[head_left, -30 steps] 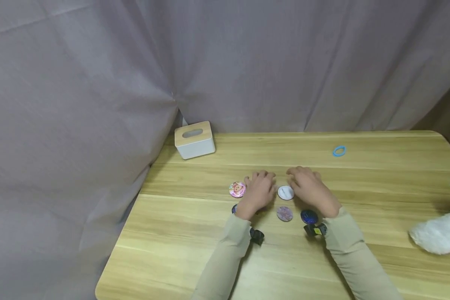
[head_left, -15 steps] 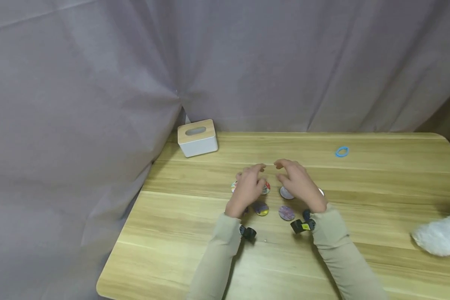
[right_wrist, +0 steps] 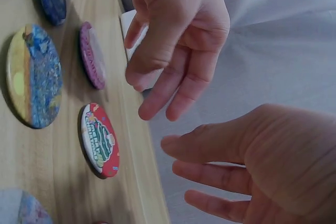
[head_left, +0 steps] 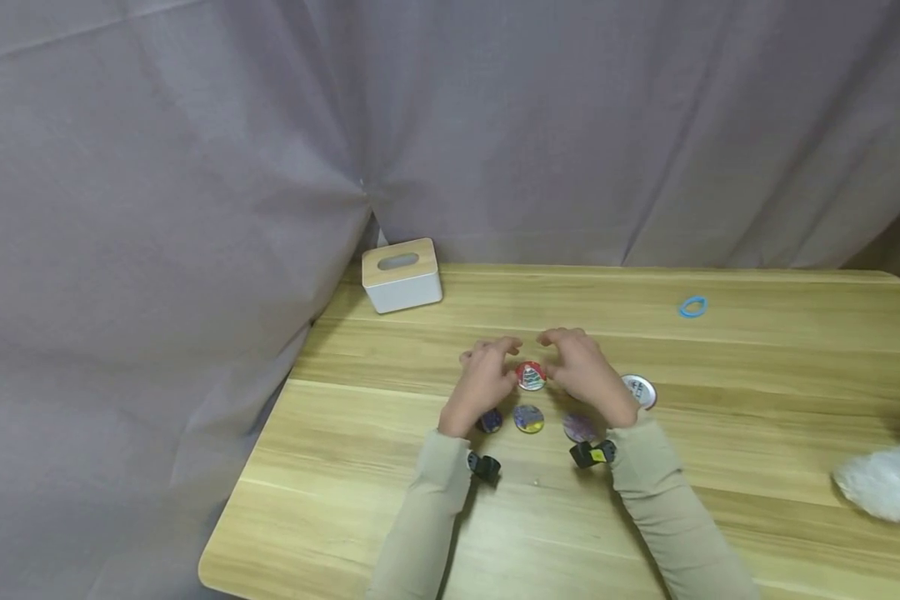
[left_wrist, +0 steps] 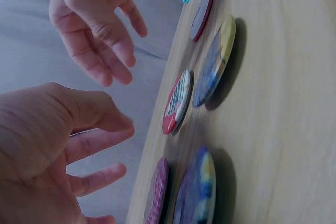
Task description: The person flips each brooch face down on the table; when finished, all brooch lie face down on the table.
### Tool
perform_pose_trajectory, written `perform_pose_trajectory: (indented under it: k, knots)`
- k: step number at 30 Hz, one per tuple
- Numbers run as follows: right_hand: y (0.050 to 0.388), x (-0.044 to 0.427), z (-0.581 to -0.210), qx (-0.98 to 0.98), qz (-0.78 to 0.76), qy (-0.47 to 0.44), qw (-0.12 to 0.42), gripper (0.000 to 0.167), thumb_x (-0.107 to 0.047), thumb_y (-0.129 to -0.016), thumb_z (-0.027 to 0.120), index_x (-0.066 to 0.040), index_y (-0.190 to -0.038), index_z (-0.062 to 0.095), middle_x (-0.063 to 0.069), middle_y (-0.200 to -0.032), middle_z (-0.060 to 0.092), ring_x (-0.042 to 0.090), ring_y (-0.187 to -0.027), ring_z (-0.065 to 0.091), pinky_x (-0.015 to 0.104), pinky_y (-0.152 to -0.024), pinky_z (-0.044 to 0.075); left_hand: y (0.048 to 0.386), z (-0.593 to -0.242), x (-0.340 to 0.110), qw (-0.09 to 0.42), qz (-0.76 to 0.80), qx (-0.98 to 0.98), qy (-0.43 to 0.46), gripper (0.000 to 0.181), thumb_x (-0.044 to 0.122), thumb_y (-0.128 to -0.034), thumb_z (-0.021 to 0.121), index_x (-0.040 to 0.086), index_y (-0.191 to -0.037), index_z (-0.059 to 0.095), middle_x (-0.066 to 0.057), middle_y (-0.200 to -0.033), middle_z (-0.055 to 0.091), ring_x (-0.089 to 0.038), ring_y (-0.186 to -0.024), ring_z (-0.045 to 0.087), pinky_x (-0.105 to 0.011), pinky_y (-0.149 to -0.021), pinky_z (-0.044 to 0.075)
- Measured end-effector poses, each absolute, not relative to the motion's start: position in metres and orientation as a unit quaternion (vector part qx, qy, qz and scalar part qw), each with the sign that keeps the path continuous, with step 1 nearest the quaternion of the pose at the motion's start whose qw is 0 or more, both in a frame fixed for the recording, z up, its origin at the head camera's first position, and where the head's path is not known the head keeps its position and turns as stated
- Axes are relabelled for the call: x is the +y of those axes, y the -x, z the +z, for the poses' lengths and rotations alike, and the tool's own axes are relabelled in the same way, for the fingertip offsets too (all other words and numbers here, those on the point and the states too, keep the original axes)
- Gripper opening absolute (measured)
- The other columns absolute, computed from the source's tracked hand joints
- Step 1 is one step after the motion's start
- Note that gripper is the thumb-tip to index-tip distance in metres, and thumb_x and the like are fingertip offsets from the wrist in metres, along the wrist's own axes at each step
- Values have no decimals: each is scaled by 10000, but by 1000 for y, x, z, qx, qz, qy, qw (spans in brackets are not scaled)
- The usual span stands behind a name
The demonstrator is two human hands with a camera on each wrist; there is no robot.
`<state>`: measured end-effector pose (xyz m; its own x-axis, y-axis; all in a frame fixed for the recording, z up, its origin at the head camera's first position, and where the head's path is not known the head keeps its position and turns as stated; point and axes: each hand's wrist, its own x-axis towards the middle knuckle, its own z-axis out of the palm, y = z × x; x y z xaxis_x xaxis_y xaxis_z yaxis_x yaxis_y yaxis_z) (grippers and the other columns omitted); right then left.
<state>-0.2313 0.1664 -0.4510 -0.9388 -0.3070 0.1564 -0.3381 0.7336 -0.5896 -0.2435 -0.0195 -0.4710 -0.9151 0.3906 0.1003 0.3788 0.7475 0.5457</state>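
Several round pin badges lie in two rows on the wooden table. Between my hands sits a red badge with a tree design [head_left: 530, 376]. My left hand [head_left: 483, 383] is left of it, fingers loosely bent and holding nothing; a dark blue badge [head_left: 490, 421] is partly under its wrist. To the right of the red badge is my right hand [head_left: 587, 379], also holding nothing. Nearer are a blue and yellow badge [head_left: 528, 419] and a lilac badge [head_left: 579, 427]. The left hand hides a pink badge [right_wrist: 92, 56] in the head view.
A white tissue box with a wooden lid [head_left: 402, 277] stands at the back left. A blue ring-shaped band [head_left: 693, 307] lies at the back right. Right of my right hand is a badge with a pale face [head_left: 640, 391]. A white fluffy thing [head_left: 887, 479] is at the right edge.
Both hands have shifted left over the badges. The red badge, covered by my left hand before, now shows; the pink badge and the white badge are now hidden in the head view.
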Motion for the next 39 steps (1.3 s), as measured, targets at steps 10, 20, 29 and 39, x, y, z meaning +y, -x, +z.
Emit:
perform_pose_trajectory:
  k: [10, 20, 29, 39]
  knots:
    - [233, 162, -462, -941, 278, -192, 16, 522, 37, -666, 754, 114, -1171, 649, 273, -1187, 647, 477, -1134, 531, 643, -973, 374, 249, -473, -24, 26, 233, 948, -215, 513, 134, -810, 815, 137, -1300, 664, -44, -1308, 663, -342, -1238, 514, -480, -944, 334]
    - [237, 153, -472, -952, 238, -192, 3, 461, -49, -637, 836, 57, -1060, 688, 188, -1028, 619, 400, -1006, 490, 568, -826, 430, 249, -478, -25, 39, 196, 954, -224, 466, 126, -783, 804, 140, -1240, 711, -55, -1345, 618, -353, -1265, 459, -552, -968, 334]
    - [240, 155, -479, -955, 217, -200, 3, 267, -24, -657, 808, -15, -904, 708, 104, -887, 577, 356, -920, 468, 499, -739, 432, 248, -483, -17, 21, 162, 958, -237, 343, 176, -848, 791, 171, -1187, 746, -51, -1270, 646, -348, -1206, 491, -626, -956, 337]
    - [241, 167, -480, -946, 240, -217, 8, 119, -26, -761, 744, -75, -867, 725, 84, -881, 616, 358, -899, 502, 518, -733, 427, 248, -486, -13, 13, 155, 961, -228, 243, 201, -941, 721, 239, -1177, 765, -26, -1281, 652, -342, -1223, 489, -659, -980, 313]
